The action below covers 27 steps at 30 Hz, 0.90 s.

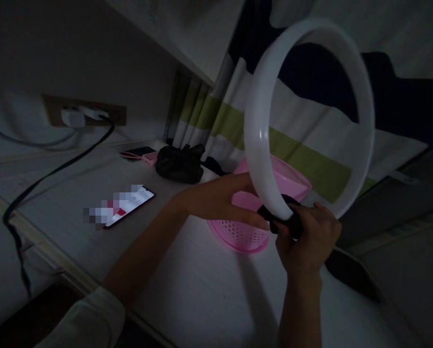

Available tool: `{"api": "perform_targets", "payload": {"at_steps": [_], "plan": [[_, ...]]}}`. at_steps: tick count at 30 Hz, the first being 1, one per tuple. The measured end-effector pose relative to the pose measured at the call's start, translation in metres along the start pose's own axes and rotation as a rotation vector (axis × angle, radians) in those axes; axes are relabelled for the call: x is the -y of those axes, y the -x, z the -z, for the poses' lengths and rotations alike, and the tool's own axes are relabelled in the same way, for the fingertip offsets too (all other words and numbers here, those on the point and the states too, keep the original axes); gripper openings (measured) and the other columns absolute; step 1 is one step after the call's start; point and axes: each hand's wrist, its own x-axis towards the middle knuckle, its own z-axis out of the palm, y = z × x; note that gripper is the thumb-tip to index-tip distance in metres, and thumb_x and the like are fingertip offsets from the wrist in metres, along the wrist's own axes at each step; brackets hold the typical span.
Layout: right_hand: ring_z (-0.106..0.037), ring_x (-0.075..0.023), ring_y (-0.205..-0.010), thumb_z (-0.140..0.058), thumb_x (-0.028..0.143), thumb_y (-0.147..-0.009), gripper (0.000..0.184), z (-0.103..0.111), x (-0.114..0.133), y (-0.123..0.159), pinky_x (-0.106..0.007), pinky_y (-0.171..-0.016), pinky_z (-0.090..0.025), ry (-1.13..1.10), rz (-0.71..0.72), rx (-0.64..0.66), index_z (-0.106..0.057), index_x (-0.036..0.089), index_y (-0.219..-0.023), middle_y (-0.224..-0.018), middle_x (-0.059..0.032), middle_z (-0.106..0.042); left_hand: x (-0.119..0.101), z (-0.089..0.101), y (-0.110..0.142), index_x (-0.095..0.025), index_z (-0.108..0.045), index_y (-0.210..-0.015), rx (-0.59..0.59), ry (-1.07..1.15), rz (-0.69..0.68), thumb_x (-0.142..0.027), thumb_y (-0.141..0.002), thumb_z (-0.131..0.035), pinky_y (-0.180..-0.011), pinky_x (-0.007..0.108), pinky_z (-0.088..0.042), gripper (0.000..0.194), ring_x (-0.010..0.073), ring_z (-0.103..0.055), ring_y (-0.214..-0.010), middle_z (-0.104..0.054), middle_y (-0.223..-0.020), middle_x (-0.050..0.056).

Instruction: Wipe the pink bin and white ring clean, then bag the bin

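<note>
A large white ring light (254,130) stands upright above the white table (201,290), held at its black base mount (281,220). My right hand (308,241) is closed around that black mount from below. My left hand (219,198) reaches across from the left, its fingers pinched on the mount and the lower rim of the ring. Directly behind my hands sits a pink plastic basket (241,234).
A lit phone (127,205) lies on the table at left, a crumpled black bag (180,164) and another phone (140,153) behind it. A black cable (52,174) runs from a wall socket (82,116). A striped curtain (310,159) hangs behind. A dark flat object (352,275) lies at right.
</note>
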Motion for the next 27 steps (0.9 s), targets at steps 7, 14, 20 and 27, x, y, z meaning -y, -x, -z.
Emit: {"api": "perform_targets", "payload": {"at_steps": [7,14,20,27], "plan": [[-0.053,-0.0174,-0.083,-0.049,0.038,-0.088,0.028,0.001,0.01,-0.002,-0.037,-0.089,-0.045,-0.048,-0.018,0.033,-0.05,0.017,-0.107,-0.087,-0.0043,-0.057,-0.005,0.008,0.004,-0.017,-0.062,-0.1,-0.08,-0.12,-0.175,-0.024,-0.076,-0.067,-0.095,0.034,-0.045,0.026,0.0186,-0.06,-0.103,-0.066,-0.104,0.006],[-0.053,-0.0167,-0.086,-0.04,0.04,-0.092,0.028,-0.004,0.006,-0.002,-0.038,-0.092,-0.042,-0.088,0.07,0.015,-0.051,0.016,-0.104,-0.089,-0.0045,-0.057,-0.008,0.027,0.007,-0.017,-0.065,-0.099,-0.324,0.253,-0.51,-0.033,-0.088,-0.053,-0.094,0.03,-0.049,0.022,0.0111,-0.063,-0.093,-0.067,-0.095,-0.001],[-0.053,-0.0167,-0.084,-0.039,0.04,-0.092,0.029,-0.001,0.005,0.0,-0.037,-0.09,-0.042,-0.077,0.044,-0.006,-0.052,0.016,-0.102,-0.087,-0.0047,-0.056,-0.013,0.018,-0.001,-0.021,-0.068,-0.091,-0.436,0.432,-0.386,-0.047,-0.078,-0.062,-0.081,0.024,-0.055,0.03,0.0101,-0.066,-0.08,-0.069,-0.08,-0.004],[-0.053,-0.0173,-0.074,-0.04,0.047,-0.09,0.035,-0.005,0.002,0.002,-0.036,-0.076,-0.045,0.049,-0.084,-0.06,-0.054,0.015,-0.095,-0.075,-0.0047,-0.055,0.002,-0.017,-0.005,-0.018,-0.061,-0.102,-0.12,-0.069,-0.126,-0.022,-0.072,-0.07,-0.089,0.031,-0.05,0.032,0.0176,-0.063,-0.098,-0.066,-0.104,0.005]]}}
